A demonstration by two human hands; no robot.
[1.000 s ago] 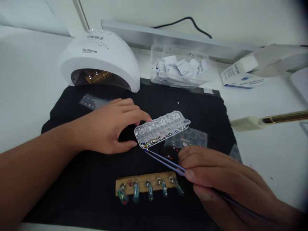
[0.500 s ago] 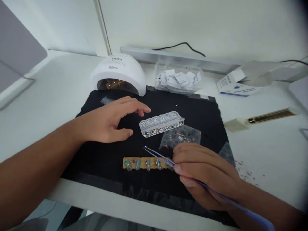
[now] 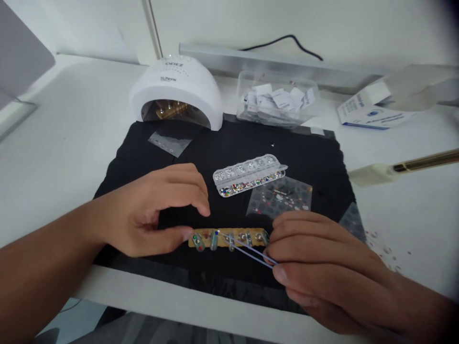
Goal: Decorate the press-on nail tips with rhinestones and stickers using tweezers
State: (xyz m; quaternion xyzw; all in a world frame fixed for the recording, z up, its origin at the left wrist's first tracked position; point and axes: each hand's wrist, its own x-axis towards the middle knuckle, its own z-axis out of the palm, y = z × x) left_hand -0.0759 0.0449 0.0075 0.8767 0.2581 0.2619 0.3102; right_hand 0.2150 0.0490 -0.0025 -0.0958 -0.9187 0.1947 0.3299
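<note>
My right hand (image 3: 322,263) grips thin purple tweezers (image 3: 247,251), whose tips rest over one of the false nails on a tan wooden strip (image 3: 229,237). The strip lies on a black mat (image 3: 222,143) and carries several nail tips with coloured stones. My left hand (image 3: 154,210) has its thumb against the strip's left end, fingers curled above it and holding nothing. A clear rhinestone box (image 3: 249,174) with several compartments lies just behind the strip.
A white nail lamp (image 3: 175,91) stands at the mat's back left. Behind are a clear tub of paper slips (image 3: 279,100) and a white carton (image 3: 369,112). A brush with a gold handle (image 3: 401,169) lies at right. Sticker sheets (image 3: 281,196) lie on the mat.
My left hand moved from beside the rhinestone box down to the wooden strip's left end. The tweezers swung from the box down onto a nail on the strip.
</note>
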